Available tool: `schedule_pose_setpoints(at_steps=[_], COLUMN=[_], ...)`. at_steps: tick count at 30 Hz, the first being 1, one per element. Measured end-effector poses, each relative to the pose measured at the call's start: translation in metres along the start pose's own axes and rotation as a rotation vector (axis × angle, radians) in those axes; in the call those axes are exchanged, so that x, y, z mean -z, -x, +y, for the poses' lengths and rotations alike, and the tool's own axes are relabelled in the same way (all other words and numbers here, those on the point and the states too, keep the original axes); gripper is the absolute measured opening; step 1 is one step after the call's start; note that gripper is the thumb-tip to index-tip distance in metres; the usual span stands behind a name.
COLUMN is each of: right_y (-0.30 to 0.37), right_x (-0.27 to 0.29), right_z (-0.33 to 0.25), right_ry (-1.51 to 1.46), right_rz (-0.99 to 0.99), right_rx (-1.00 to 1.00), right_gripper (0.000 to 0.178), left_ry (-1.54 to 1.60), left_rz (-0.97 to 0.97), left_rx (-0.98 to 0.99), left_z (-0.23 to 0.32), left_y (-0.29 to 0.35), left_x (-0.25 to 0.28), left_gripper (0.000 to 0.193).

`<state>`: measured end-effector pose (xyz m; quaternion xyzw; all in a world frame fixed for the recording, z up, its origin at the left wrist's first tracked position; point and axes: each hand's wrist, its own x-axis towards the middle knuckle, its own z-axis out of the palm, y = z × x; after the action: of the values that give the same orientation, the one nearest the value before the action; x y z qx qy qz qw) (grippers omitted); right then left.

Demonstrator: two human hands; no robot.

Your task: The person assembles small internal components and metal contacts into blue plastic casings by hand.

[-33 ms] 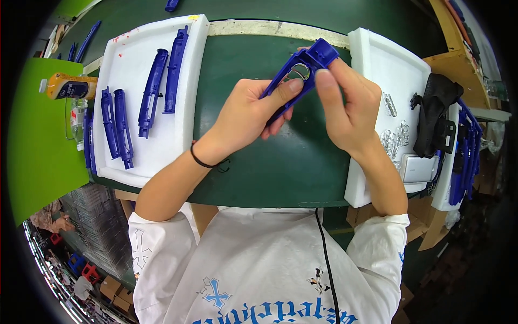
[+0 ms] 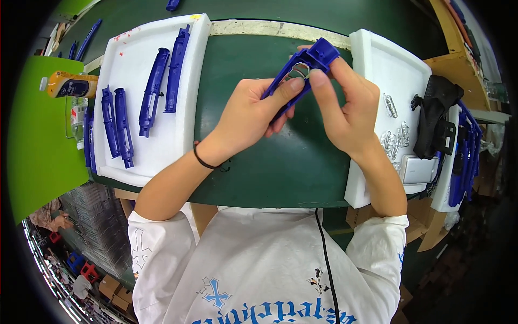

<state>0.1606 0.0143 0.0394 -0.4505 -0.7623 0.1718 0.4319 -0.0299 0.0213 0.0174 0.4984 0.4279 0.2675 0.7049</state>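
A long, hollow blue plastic housing (image 2: 324,53) is held tilted above the green tabletop, its wide end up and to the right. My left hand (image 2: 245,116) is closed round its lower part, thumb pressed on the open side. Beside that thumb, a shiny curved piece (image 2: 298,69), seemingly clear plastic, sits in the housing's opening. My right hand (image 2: 350,105) grips the wide end, its fingers behind and partly hidden. The right thumb tip rests at the edge of the opening, close to the curved piece.
Several blue housings (image 2: 154,92) lie in a white foam tray (image 2: 200,70) at left, near an orange bottle (image 2: 70,85). In the right foam tray (image 2: 355,156) are clear plastic pieces (image 2: 391,143), a black pouch (image 2: 434,116) and a silver case (image 2: 419,169). More blue parts (image 2: 467,156) lie beyond.
My right thumb has shifted slightly down and left, towards the curved piece. The housing and my left hand have barely moved.
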Motion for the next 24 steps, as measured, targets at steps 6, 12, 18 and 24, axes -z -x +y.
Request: schedule_pose_setpoints(at_steps=[6,12,18,24], right_y=[0.004,0.006,0.006,0.006], right_x=[-0.019,-0.030,-0.030,-0.031], right_z=[0.001,0.004,0.001,0.003], right_ry=[-0.592,-0.789,-0.827,-0.787], right_rz=[-0.086,-0.097,-0.035,-0.027], right_rx=[-0.364,-0.529,-0.499,-0.531], right_gripper=[0.022,0.025,0.022,0.022], left_ry=[-0.136,-0.037,-0.167,-0.105], left_rz=[0.061,0.073,0.147,0.119], left_rx=[-0.216,-0.191,-0.287,-0.212], left_z=[-0.008,-0.016,-0.014,-0.019], left_y=[-0.003,-0.005,-0.007,-0.010], left_x=[-0.012,-0.021,-0.022,-0.020], left_gripper=[0.048,0.043,0.041,0.040])
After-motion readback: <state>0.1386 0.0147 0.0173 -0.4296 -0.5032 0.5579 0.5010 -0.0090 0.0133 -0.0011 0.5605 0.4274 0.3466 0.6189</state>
